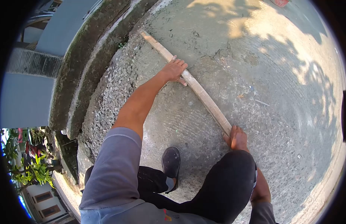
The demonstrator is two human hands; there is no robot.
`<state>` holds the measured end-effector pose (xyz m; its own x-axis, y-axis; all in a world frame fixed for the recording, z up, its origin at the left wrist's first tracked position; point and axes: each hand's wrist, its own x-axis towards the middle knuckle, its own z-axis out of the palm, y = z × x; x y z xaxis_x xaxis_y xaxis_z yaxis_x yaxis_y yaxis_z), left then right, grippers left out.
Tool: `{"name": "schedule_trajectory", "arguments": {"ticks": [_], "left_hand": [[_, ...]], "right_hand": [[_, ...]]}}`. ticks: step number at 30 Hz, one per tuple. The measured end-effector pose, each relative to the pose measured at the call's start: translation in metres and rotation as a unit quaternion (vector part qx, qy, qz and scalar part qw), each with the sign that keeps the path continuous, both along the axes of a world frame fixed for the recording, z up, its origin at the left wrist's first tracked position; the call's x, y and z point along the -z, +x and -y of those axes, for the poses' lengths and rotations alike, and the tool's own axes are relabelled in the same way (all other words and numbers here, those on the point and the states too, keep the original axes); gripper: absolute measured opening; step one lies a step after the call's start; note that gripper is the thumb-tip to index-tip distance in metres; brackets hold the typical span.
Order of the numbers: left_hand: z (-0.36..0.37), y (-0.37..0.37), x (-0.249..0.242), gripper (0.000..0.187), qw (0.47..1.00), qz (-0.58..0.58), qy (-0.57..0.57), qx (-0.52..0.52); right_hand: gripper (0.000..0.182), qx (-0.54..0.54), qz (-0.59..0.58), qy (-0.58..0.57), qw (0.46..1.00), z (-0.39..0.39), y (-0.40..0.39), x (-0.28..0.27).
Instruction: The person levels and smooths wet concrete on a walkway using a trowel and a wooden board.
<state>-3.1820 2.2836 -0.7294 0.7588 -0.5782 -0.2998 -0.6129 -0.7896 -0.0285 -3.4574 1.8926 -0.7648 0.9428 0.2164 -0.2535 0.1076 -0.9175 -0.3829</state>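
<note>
A long, pale wooden beam (203,96) slants across the concrete ground, from the gravel edge at the upper left to just in front of my right knee. My left hand (174,70) is closed over it a little above its middle, thumb on the near side and fingers over the top. At the near end, my right hand (238,139) grips the beam beside the bent knee, its wrist partly hidden by the dark trouser leg. The beam's far tip lies close to the loose stones.
Loose gravel (112,84) runs along a mossy concrete kerb (74,76) on the left. My dark shoe (171,161) stands on the rough concrete below the beam. A small pale stick (262,102) lies to the right, and a red object (280,3) sits at the top edge.
</note>
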Motion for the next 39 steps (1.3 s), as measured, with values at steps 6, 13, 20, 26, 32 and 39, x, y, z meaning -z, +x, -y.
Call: {"name": "schedule_trajectory", "arguments": {"ticks": [6,13,20,26,32,39], "left_hand": [[0.03,-0.139,0.005,0.08,0.998,0.003,-0.051,0.02],[0.181,-0.174,0.018,0.064,0.971,-0.009,-0.192,0.141],[0.114,-0.094,0.016,0.073,0.977,0.031,-0.206,0.034],[-0.006,-0.167,0.011,0.078,0.994,0.04,-0.075,-0.072],[0.08,-0.227,0.011,0.068,0.99,0.034,-0.136,-0.033],[0.16,-0.236,0.023,0.062,0.969,0.066,-0.237,0.022]], "right_hand": [[0.04,0.06,-0.043,-0.057,0.996,0.073,-0.139,0.037],[0.04,0.056,0.103,-0.117,0.986,0.217,-0.254,0.036],[0.043,0.018,0.039,-0.09,0.995,0.172,-0.068,0.016],[0.034,-0.1,0.027,-0.086,0.991,0.07,-0.015,-0.023],[0.028,-0.049,-0.019,-0.061,0.997,0.193,-0.125,0.028],[0.049,-0.099,-0.024,-0.13,0.986,0.284,-0.171,-0.003]]}}
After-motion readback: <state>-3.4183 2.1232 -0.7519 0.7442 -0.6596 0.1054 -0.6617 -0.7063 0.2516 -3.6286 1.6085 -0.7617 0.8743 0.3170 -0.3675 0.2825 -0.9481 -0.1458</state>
